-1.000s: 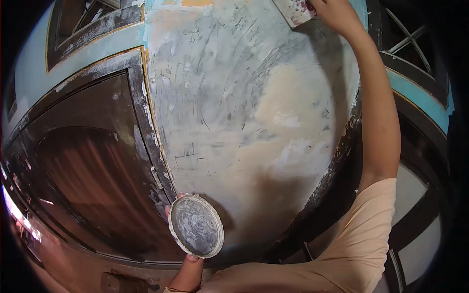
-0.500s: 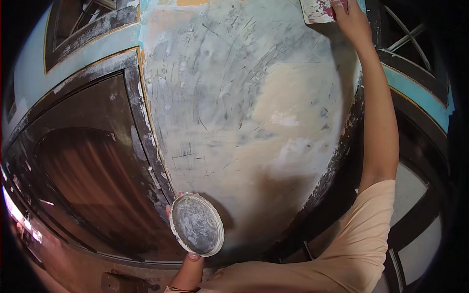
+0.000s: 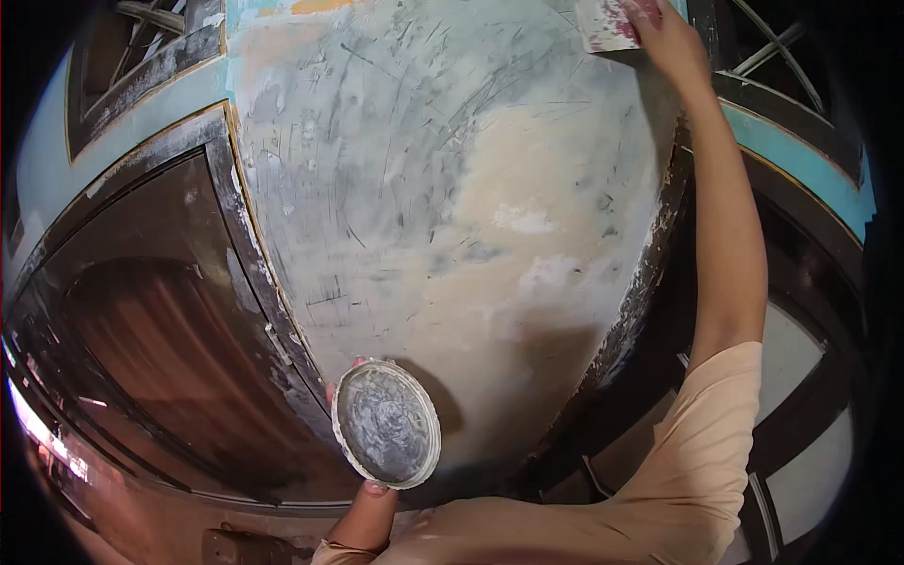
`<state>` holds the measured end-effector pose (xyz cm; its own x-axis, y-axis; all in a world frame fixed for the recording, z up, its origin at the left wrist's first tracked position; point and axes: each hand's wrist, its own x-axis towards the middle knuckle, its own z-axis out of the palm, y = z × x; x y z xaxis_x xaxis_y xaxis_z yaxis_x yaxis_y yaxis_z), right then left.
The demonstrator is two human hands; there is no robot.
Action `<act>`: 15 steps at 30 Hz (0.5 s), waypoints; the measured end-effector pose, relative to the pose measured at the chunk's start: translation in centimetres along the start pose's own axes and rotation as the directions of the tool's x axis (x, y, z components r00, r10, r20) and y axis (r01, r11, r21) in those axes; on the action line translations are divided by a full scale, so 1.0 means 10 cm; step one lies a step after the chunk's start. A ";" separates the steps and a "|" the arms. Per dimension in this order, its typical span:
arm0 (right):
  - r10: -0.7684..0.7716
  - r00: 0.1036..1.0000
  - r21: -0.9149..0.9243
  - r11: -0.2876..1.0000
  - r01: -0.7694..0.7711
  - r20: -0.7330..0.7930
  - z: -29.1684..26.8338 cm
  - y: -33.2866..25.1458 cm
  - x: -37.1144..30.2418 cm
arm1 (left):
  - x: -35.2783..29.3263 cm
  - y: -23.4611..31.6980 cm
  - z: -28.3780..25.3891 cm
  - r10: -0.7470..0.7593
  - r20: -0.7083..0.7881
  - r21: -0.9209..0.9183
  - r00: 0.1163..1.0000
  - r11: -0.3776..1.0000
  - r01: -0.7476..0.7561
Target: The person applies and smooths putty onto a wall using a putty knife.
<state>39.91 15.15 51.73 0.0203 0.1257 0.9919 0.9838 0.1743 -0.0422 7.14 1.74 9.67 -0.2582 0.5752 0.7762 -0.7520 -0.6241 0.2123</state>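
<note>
My left hand (image 3: pixel 375 490) is closed round a shallow round dish (image 3: pixel 386 424), with the thumb at its lower rim and fingertips showing at the upper left. Grey-white paste smears the inside of the dish, and its rim is crusted. At the upper right, my raised right hand (image 3: pixel 667 42) grips a flat, pale putty scraper (image 3: pixel 607 26) marked with dark red patches. The scraper lies at or close to the wall (image 3: pixel 405 179); exact contact cannot be told. Grey, cream and white patches and dark scratches cover the wall.
A dark wooden door frame (image 3: pixel 226 179) with a brown panel (image 3: pixel 160 330) borders the wall at left. Dark, chipped trim (image 3: pixel 650 254) edges it at right, beside pale panes (image 3: pixel 791 363). A brown wooden object (image 3: pixel 245 546) stands low at left.
The view has shifted, so the wall and left door sit further left. The dish appears slightly further right against the wall. My right hand still holds the scraper at the upper right.
</note>
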 end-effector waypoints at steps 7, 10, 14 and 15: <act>0.137 0.951 0.247 0.967 -0.067 -0.276 -0.17 0.41 -0.08 | 0.08 -0.04 0.27 -0.042 0.021 0.036 0.999 0.999 0.041; -0.272 0.859 0.151 0.918 0.367 -0.434 -0.16 -0.20 -0.30 | 0.02 -0.14 0.30 -0.055 -0.064 -0.047 0.996 0.998 0.052; -0.589 0.787 0.132 0.779 0.613 -0.182 0.28 -0.74 -1.23 | -0.02 -0.22 0.39 0.098 -0.017 0.131 0.995 0.987 -0.095; -0.685 0.672 0.152 0.660 0.736 -0.282 0.23 -1.11 -1.47 | -0.04 -0.08 0.29 0.009 -0.007 -0.108 1.000 0.994 -0.010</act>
<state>28.30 13.59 37.32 -0.6097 -0.3104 0.7294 0.6368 0.3562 0.6839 9.65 0.50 10.92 -0.2696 0.5734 0.7736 -0.8105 -0.5690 0.1393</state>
